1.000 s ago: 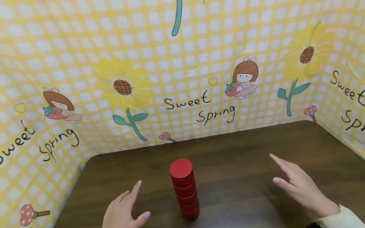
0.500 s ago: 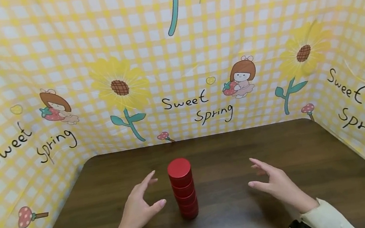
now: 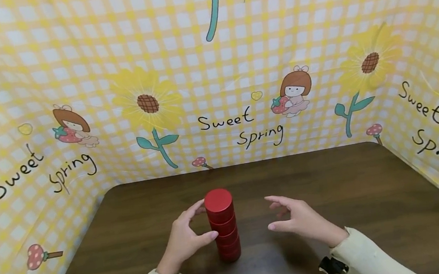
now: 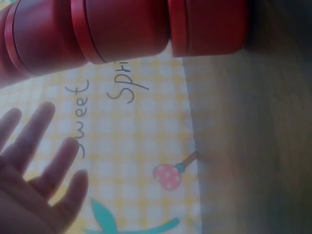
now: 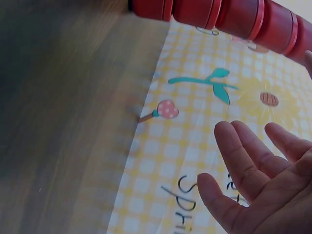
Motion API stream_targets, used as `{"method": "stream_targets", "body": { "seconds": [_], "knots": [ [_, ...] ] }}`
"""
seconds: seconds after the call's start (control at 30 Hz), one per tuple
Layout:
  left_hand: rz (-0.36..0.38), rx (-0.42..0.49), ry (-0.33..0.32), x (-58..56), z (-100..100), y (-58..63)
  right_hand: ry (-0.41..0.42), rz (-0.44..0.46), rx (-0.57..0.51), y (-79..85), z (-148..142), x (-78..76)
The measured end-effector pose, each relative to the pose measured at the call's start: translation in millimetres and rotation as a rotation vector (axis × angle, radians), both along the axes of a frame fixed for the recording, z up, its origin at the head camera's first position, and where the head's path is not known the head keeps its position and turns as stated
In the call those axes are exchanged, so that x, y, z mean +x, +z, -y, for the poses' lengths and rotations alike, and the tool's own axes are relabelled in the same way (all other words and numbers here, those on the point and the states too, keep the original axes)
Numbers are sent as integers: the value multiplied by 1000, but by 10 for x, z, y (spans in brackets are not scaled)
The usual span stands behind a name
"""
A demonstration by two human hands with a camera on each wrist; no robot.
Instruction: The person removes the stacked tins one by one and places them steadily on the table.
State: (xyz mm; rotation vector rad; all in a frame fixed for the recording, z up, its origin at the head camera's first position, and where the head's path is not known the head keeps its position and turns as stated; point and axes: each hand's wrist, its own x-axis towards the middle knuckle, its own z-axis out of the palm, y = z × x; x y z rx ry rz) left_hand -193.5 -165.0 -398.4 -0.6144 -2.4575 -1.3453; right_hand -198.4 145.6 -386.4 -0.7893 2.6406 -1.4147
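A tall stack of several red round tins stands upright on the dark wooden table. My left hand is just left of the stack, its thumb tip overlapping the edge in the head view. In the left wrist view a gap shows between its loosely spread fingers and the red tins. To the right of the stack, clearly apart from it, my right hand faces inward with relaxed fingers. The right wrist view has these fingers below the row of tins, holding nothing.
A yellow and white checked cloth with sunflowers and "Sweet Spring" lettering hangs behind the table and along both sides. The sleeves are cream, with a black strap at each wrist.
Both hands have moved inward toward the stack, the left reaching its side and the right coming closer while staying apart. The stack has stayed in place.
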Motion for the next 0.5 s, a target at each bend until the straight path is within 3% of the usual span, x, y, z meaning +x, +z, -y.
{"method": "stream_targets", "body": {
  "seconds": [0.5],
  "knots": [
    [-40, 43, -72, -89, -135, 10, 49, -33, -73, 209, 486, -90]
  ]
}}
